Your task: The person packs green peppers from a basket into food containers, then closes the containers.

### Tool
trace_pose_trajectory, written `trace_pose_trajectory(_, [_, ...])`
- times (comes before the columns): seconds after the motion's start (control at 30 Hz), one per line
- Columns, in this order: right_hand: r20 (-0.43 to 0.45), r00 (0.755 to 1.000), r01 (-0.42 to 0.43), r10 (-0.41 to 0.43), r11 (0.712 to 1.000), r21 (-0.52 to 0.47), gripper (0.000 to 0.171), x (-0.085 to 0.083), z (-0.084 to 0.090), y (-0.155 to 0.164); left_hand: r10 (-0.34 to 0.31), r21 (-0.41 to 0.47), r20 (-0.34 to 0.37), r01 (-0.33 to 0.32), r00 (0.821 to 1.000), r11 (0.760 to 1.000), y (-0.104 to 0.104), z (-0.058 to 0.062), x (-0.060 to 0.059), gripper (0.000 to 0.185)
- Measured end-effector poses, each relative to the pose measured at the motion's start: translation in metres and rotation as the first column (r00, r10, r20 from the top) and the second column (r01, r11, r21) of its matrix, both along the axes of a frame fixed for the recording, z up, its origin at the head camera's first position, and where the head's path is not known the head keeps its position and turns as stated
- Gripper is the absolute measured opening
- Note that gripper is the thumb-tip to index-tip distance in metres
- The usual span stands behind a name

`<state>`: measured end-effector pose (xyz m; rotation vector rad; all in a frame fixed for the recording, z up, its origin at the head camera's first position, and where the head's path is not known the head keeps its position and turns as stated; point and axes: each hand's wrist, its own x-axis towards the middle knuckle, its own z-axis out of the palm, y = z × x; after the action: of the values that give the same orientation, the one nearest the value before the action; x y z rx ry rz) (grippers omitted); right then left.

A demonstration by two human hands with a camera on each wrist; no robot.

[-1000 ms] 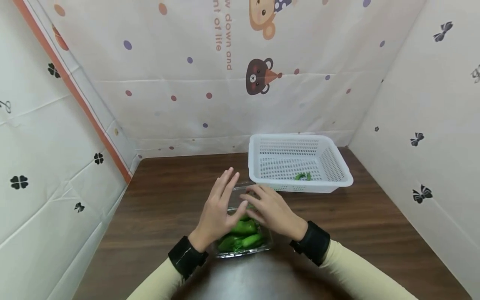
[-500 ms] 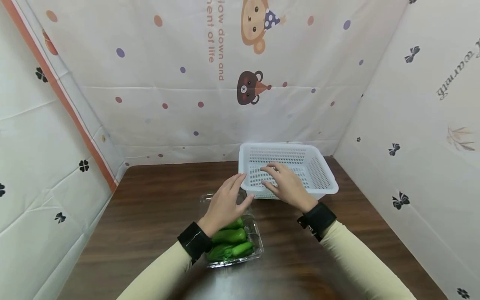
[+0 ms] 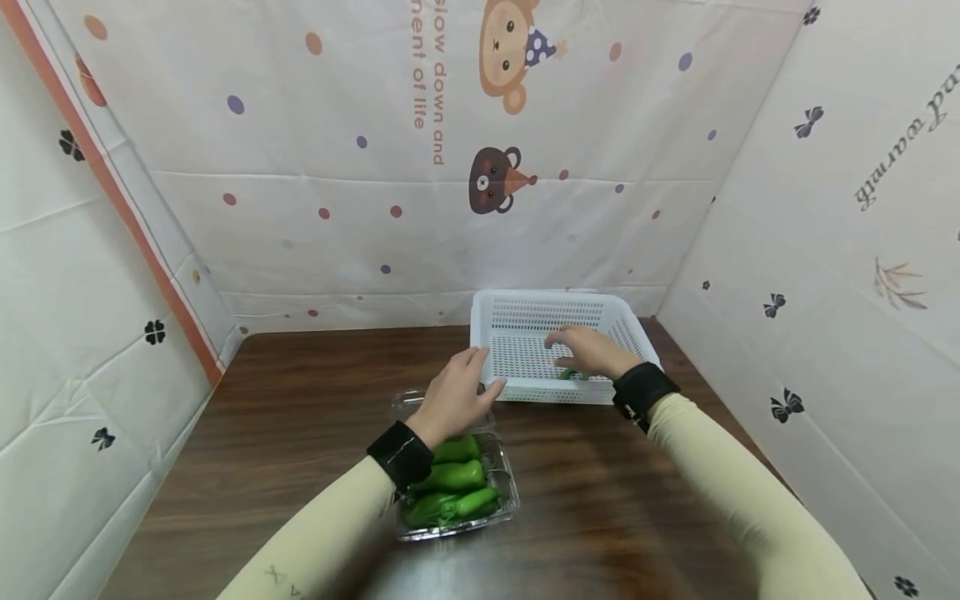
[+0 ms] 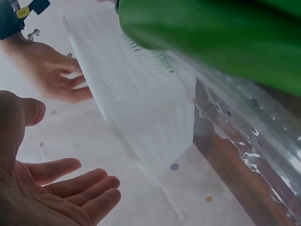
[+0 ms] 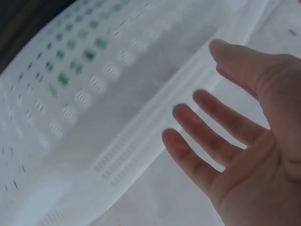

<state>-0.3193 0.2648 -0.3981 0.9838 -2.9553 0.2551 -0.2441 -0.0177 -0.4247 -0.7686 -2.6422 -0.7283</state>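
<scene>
My left hand (image 3: 457,396) hovers over the back of a clear plastic clamshell (image 3: 512,492), its fingers spread and nothing in them. Several green peppers (image 3: 450,477) lie inside that box, whose lid (image 3: 405,402) is folded back and partly hidden by the hand. My right hand (image 3: 591,350) reaches over the white perforated basket (image 3: 517,392), fingers loosely bent. In the right wrist view the fingers of this hand (image 5: 249,141) are apart and hold nothing. Small green chilies (image 3: 572,374) rest on the basket floor just below it, partly covered. A pepper (image 4: 211,37) looms close in the left wrist view.
The dark wooden table (image 3: 322,417) carries both containers, with the basket at the back right. Printed cloth walls (image 3: 337,250) stand behind and on both sides. Black bands (image 3: 401,454) circle both wrists.
My right hand has moved from above the pepper box to the right, over the basket. My left hand has stayed near the box. The head view has shifted slightly.
</scene>
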Motion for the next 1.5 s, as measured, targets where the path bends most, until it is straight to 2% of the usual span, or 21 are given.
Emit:
trace_pose_trajectory(0.13, [0.135,0.991,-0.025,0.012,0.995,0.097,0.034,-0.018,0.0,0.005,0.018,-0.032,0.012,-0.018,1.0,0.999,0.001,0.001,-0.01,0.06])
trace_pose_trajectory(0.3, [0.279,0.96,-0.083,0.014,0.968,0.239,0.032,-0.032,0.0,0.007,0.024,-0.044,0.019,-0.024,1.0,0.999,0.0,-0.001,-0.019,0.054])
trace_pose_trajectory(0.5, [0.357,0.933,-0.096,-0.041,0.929,0.359,0.035,-0.036,-0.004,0.001,0.031,-0.074,0.044,-0.027,0.999,0.997,0.001,-0.007,-0.027,0.048])
trace_pose_trajectory(0.73, [0.421,0.9,-0.073,-0.117,0.91,0.409,0.071,-0.04,-0.017,0.004,0.054,-0.088,0.082,-0.047,0.995,0.995,0.003,-0.012,-0.028,0.055])
trace_pose_trajectory(0.87, [0.449,0.882,-0.065,-0.142,0.908,0.415,0.078,-0.044,-0.022,0.008,0.061,-0.102,0.074,-0.053,0.995,0.993,0.002,-0.015,-0.029,0.052])
trace_pose_trajectory(1.13, [0.442,0.882,-0.071,-0.161,0.883,0.463,0.072,-0.048,-0.017,0.019,0.04,-0.072,0.017,-0.039,0.999,0.997,0.001,-0.015,-0.03,0.041])
trace_pose_trajectory(1.23, [0.439,0.887,-0.083,-0.145,0.884,0.46,0.07,-0.048,-0.019,0.021,0.029,-0.061,-0.004,-0.029,1.0,0.998,0.001,-0.016,-0.03,0.036])
trace_pose_trajectory(1.33, [0.434,0.886,-0.054,-0.164,0.892,0.448,0.067,-0.048,-0.023,0.02,0.027,-0.069,-0.024,-0.029,0.999,0.997,0.001,-0.018,-0.03,0.035])
trace_pose_trajectory(1.43, [0.424,0.896,-0.073,-0.13,0.9,0.43,0.06,-0.047,-0.026,0.019,0.025,-0.076,-0.035,-0.027,0.999,0.997,0.001,-0.019,-0.031,0.035])
trace_pose_trajectory(1.5, [0.41,0.908,-0.109,-0.088,0.895,0.433,0.056,-0.047,-0.027,0.018,0.026,-0.081,-0.037,-0.029,0.999,0.996,0.001,-0.019,-0.032,0.035])
